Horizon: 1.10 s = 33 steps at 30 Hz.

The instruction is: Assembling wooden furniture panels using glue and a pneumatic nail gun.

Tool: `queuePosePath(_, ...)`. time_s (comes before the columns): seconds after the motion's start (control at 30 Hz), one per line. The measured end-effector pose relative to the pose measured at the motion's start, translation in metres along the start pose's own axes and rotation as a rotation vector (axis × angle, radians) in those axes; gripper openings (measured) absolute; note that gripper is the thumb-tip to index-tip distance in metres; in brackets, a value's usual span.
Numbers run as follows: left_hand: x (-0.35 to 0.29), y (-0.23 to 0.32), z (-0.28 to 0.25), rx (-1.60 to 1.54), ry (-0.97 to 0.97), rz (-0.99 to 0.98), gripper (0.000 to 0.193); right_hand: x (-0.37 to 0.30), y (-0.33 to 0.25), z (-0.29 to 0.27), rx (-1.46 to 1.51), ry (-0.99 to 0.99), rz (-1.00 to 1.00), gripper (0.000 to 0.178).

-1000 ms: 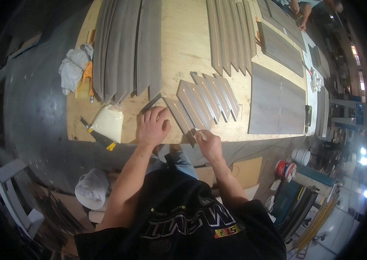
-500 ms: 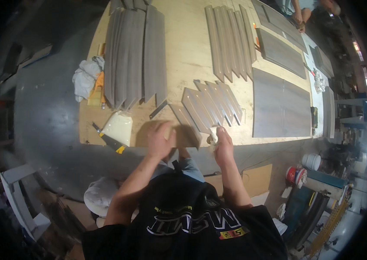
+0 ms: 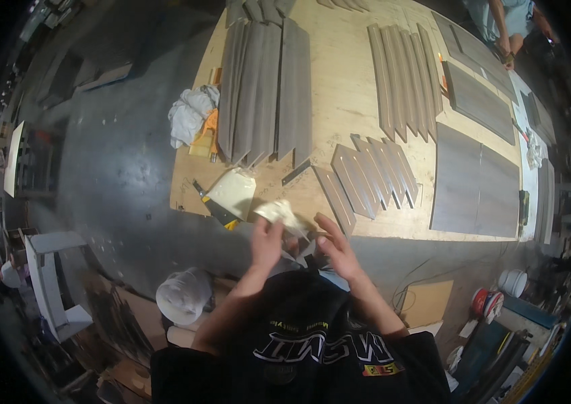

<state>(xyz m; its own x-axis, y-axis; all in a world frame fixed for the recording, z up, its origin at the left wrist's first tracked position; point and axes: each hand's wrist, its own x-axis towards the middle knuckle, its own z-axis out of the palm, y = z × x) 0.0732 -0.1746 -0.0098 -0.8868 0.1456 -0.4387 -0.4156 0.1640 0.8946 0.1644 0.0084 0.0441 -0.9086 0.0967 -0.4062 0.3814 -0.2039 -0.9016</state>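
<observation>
My left hand [image 3: 269, 241] is closed on a crumpled cream cloth-like piece [image 3: 280, 213] at the table's near edge; whether it is cloth or thin plastic I cannot tell. To its right, my right hand [image 3: 337, 250] has its fingers apart and holds nothing. Just beyond that hand lies a grey wood-look strip with slanted ends [image 3: 334, 200], beside a staggered row of similar short strips [image 3: 374, 176]. Left of my hands a cream bag-like pouch [image 3: 233, 193] rests on the table against a black-and-yellow tool [image 3: 221, 211]. A short dark bar [image 3: 297, 172] lies beyond them.
Long grey strips [image 3: 255, 94] are stacked at the far left, next to a crumpled grey cloth [image 3: 194, 114]. More strips [image 3: 403, 81] and wide grey panels [image 3: 477, 182] cover the right. A co-worker's hands [image 3: 506, 52] are at the far right. A white wrapped roll [image 3: 181, 296] stands behind me, left.
The cream piece has passed from my right hand to my left. My left hand has drawn back from the tabletop, and my right fingers have spread. The whole view has shifted.
</observation>
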Motion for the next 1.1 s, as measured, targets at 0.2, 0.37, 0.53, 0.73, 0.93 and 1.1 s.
queuePosePath(0.2,-0.013,0.004,-0.013,0.053,-0.074,-0.291,0.044,-0.05,0.033,-0.054,0.074,0.237,0.052,0.049)
queuePosePath(0.37,-0.047,-0.016,0.004,0.156,-0.364,-0.282,0.037,-0.11,0.069,-0.092,-0.223,0.483,0.216,0.046)
queuePosePath(0.53,-0.054,0.0,0.065,0.284,-0.531,-0.078,0.033,-0.178,0.194,-0.134,-0.25,0.575,0.496,0.047)
queuePosePath(0.73,-0.049,0.017,0.147,0.4,-0.646,0.06,0.033,-0.259,0.279,-0.163,0.275,0.913,0.714,0.04)
queuePosePath(0.93,-0.065,0.017,0.265,0.428,-0.85,0.209,0.032,-0.301,0.298,-0.18,0.583,1.177,0.643,0.036)
queuePosePath(1.1,-0.113,0.025,0.361,0.527,-1.105,0.263,0.029,-0.31,0.308,-0.196,0.65,1.228,0.57,0.035)
